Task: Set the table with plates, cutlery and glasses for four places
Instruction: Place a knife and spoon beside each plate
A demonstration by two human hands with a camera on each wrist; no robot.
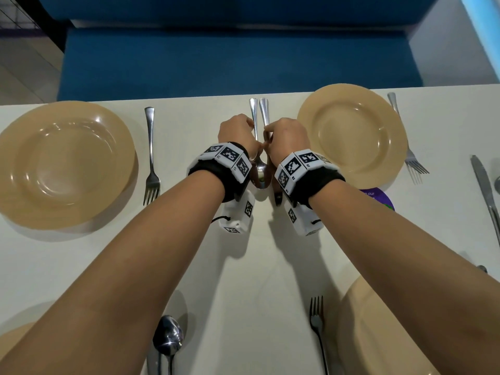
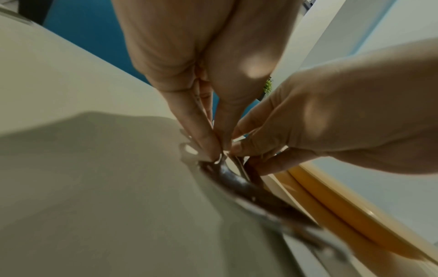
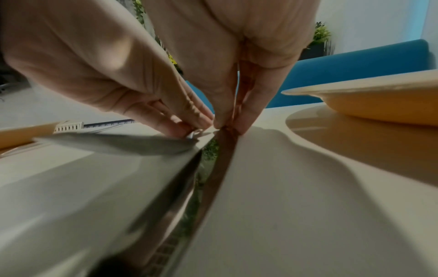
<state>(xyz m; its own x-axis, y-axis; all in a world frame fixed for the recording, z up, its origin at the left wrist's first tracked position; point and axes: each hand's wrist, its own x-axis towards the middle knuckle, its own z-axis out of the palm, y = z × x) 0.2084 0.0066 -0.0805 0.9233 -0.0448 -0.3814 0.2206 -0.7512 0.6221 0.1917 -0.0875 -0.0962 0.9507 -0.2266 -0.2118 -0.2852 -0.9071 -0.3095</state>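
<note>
four plates [image 1: 67, 163] and forks look laid, with a near spoon [image 1: 167, 335] by the front left plate; no glasses show yet. mid-table, left hand [image 1: 238, 133] pinches a spoon [image 1: 260, 169] on the table [image 1: 257, 266], right hand [image 1: 286, 139] pinches a knife [image 1: 264, 110] beside it.

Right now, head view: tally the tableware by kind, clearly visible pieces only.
Plates: 4
Forks: 3
Spoons: 2
Knives: 2
Glasses: 0
Total: 11, excluding unclear pieces cut off at the frame edges.
</note>
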